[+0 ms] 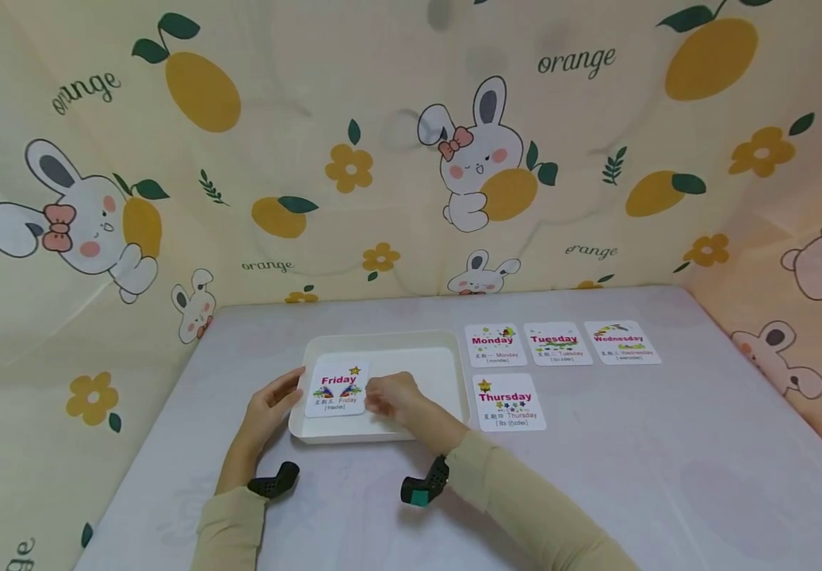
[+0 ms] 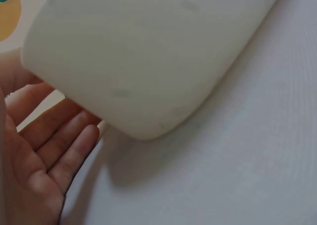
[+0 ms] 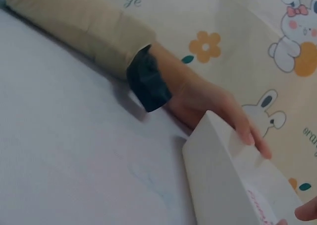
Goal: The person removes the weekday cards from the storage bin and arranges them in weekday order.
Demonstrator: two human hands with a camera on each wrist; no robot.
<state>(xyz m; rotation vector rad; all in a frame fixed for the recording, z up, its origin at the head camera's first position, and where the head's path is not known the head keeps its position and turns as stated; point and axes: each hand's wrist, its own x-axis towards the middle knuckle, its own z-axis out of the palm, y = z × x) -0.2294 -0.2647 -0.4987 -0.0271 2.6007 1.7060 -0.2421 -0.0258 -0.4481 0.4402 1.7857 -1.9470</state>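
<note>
White tray (image 1: 442, 379), shallow and with rounded corners, on a pale desk (image 1: 667, 464), near the middle of its width. Inside it, over the tray's left edge as the person sees it, is a Friday card (image 1: 334, 390), printed side towards the person. The person's right hand (image 1: 398, 396) reaches over the tray's front edge, fingers curled, and appears to pinch the card by its right side, which leaves the word uncovered. Whether the card lies flat or tilts I cannot tell. The left hand (image 1: 268, 410) rests at the tray's left edge, fingers relaxed, tips just over the rim, probably to steady the tray; it seems not to grip.

Beyond the tray's right edge, a Monday card (image 1: 495, 349), a Tuesday card (image 1: 557, 346) and a Wednesday card (image 1: 622, 344) form a row nearer the desk's back edge. A Thursday card (image 1: 510, 404) sits in front of Monday, beside the tray's right edge. All lie face up in weekday order with narrow gaps, presumably so that each reads easily.
</note>
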